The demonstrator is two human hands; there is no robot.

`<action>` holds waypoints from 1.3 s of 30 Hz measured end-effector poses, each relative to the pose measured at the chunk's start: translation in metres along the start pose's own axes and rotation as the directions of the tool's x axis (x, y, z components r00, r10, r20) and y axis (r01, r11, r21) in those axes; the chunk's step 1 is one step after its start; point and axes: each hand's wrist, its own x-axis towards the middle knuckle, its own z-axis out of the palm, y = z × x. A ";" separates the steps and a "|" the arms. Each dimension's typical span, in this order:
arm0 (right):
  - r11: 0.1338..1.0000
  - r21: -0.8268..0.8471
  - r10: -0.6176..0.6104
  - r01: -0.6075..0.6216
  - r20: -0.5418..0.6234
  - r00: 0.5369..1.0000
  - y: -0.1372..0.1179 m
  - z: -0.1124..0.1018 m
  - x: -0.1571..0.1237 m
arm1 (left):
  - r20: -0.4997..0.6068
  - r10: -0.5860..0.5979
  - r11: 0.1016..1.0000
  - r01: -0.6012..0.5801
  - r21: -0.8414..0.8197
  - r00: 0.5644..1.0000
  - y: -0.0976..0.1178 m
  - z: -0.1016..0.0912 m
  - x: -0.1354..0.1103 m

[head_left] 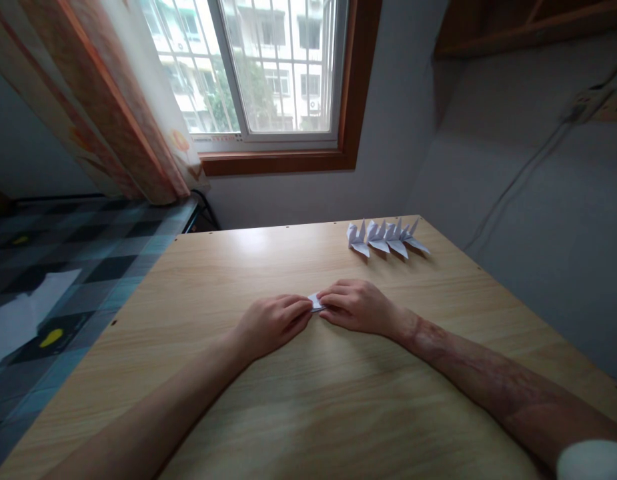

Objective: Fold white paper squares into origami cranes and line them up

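A small folded piece of white paper (pixel 315 303) lies on the wooden table (pixel 228 413), mostly covered by my fingers. My left hand (pixel 275 320) pinches its left side, fingers held together. From the right, my right hand (pixel 357 305) grips the other side, its fingertips pressed on the paper. Both hands rest low at the middle of the table, fingertips a short gap apart. Beyond my right hand stand several folded white paper cranes (pixel 387 237) in a row near the far right corner.
To the left is a bed with a checked cover (pixel 108 269), and loose white paper (pixel 28 313) lies on it. A curtain (pixel 138 120) hangs beside the barred window (pixel 278 73). A wall (pixel 528 220) with a cable (pixel 518 173) borders the table's right side.
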 end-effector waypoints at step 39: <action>0.191 0.912 0.630 -0.363 0.170 0.758 -0.019 0.025 0.010 | 0.203 -0.599 0.250 0.422 -0.871 0.775 0.020 0.018 0.018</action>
